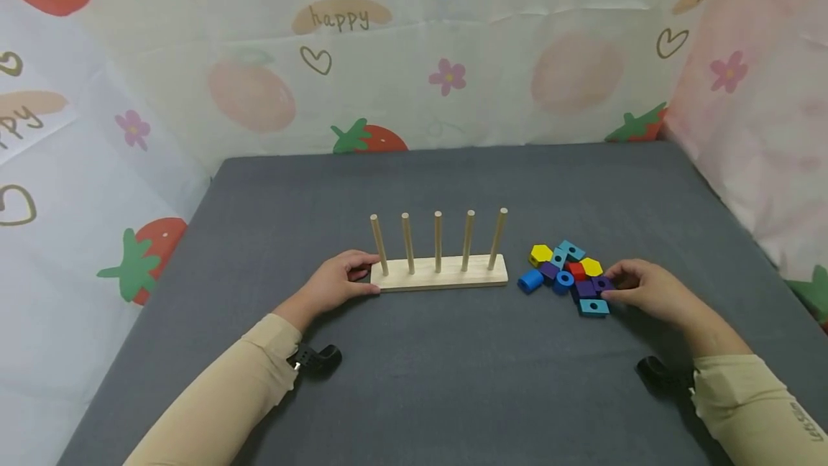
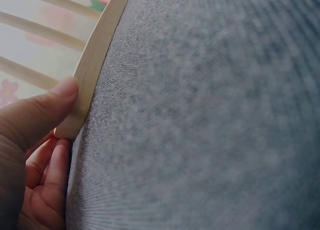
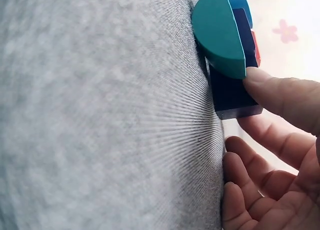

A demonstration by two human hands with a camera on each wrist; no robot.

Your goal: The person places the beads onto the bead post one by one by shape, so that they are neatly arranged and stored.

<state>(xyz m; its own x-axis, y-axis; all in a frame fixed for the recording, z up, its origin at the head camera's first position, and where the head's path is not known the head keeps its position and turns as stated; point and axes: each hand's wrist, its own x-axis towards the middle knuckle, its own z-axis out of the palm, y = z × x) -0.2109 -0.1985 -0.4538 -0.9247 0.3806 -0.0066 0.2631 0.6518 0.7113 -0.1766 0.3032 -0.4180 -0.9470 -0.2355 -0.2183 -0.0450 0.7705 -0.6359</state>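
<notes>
A pale wooden peg board (image 1: 446, 280) with several upright pegs stands on the table in the head view. My left hand (image 1: 333, 279) grips its left end; in the left wrist view the thumb (image 2: 66, 89) lies against the front edge, with fingers around the corner. To the right, my right hand (image 1: 650, 293) is at the edge of a pile of coloured beads. Its thumb and index finger pinch a purple block (image 1: 604, 283), dark in the right wrist view. A teal block (image 3: 217, 35) with a curved side lies right beside the thumb in that view.
In the pile are yellow hexagonal beads (image 1: 540, 255), blue cylinders (image 1: 530, 280), a red bead (image 1: 575, 271) and more teal and purple blocks. Dark grey cloth covers the table (image 1: 414, 372). Patterned curtains (image 1: 453, 42) rise behind and at both sides.
</notes>
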